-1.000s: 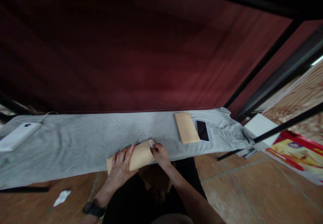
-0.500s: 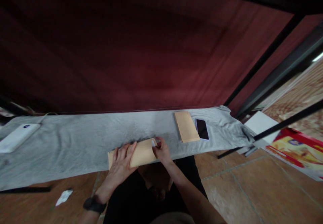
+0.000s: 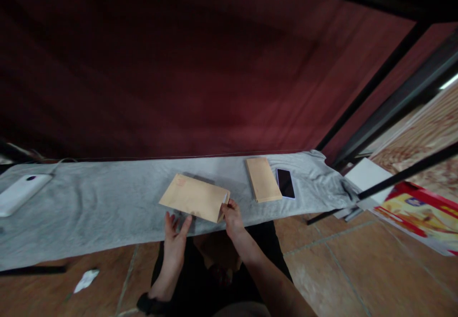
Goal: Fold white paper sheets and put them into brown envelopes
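Note:
A tan paper envelope (image 3: 193, 197) hangs tilted just above the grey cloth (image 3: 107, 202) that covers a long bench. My right hand (image 3: 232, 217) pinches its near right corner, where a bit of white shows at the opening. My left hand (image 3: 175, 233) is below the envelope's near edge, fingers spread and pointing up, with nothing in it. A second tan envelope (image 3: 263, 178) lies flat on the cloth to the right. Beside that one lies a dark phone (image 3: 286, 183).
A white power bank (image 3: 21, 193) with a cable sits at the cloth's far left. A dark red curtain hangs behind the bench. Black metal bars (image 3: 393, 178), a white sheet (image 3: 365, 176) and a red-and-yellow printed board (image 3: 422, 221) lie at the right. A paper scrap (image 3: 85, 280) is on the tiled floor.
The envelope was pressed flat under my left hand; now my right hand has lifted and turned it away over the cloth, and my left hand has let go and drawn back.

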Tool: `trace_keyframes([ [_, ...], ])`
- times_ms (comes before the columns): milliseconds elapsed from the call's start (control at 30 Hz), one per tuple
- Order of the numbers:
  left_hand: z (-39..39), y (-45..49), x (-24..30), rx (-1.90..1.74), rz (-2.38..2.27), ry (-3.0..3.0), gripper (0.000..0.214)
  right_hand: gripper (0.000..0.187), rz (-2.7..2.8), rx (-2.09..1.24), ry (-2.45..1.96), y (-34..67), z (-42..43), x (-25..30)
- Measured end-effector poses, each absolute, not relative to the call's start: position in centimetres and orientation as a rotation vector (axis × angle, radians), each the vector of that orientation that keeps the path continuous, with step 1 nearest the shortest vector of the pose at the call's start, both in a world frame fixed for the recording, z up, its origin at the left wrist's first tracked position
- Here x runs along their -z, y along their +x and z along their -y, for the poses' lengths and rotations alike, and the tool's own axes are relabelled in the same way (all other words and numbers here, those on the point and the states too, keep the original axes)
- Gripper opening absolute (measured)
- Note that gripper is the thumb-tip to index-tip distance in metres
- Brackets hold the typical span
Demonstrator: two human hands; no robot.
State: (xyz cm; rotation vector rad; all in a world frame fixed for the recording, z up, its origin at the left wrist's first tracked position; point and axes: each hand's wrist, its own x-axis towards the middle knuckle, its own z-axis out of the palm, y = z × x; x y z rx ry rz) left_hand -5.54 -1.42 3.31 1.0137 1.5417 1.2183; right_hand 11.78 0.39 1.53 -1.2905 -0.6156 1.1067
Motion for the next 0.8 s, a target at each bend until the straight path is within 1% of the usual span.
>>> trace_keyframes([
  [33,1.7,-4.7,-3.4,-1.219,-1.45,0.881,0.077,0.017,0.567,-1.106,-1.279,11.5,-0.4,-1.5],
  [133,2.2,-2.3,-4.5,-1.111,-1.19,0.615,0.04,0.019,0.466,-1.104,-1.234,10.7,-0.2,-1.6],
  [167,2.2,-1.7,-4.9,-1.097,-1.159,0.541,0.031,0.02,0.446,-1.102,-1.218,10.6,-0.2,-1.7],
  [233,2.1,-0.6,-5.6,-1.108,-1.143,0.425,0.022,0.022,0.414,-1.095,-1.188,10.4,-0.2,-1.7],
  [333,1.8,0.2,-5.9,-1.138,-1.144,0.325,0.019,0.025,0.378,-1.086,-1.156,10.6,-0.2,-1.6],
  [433,1.6,0.2,-5.8,-1.127,-1.153,0.275,0.022,0.025,0.355,-1.085,-1.138,10.7,-0.1,-1.6],
  [800,1.1,-0.1,-4.4,-1.13,-1.176,0.31,0.025,0.026,0.36,-1.115,-1.141,10.8,0.0,-1.5],
])
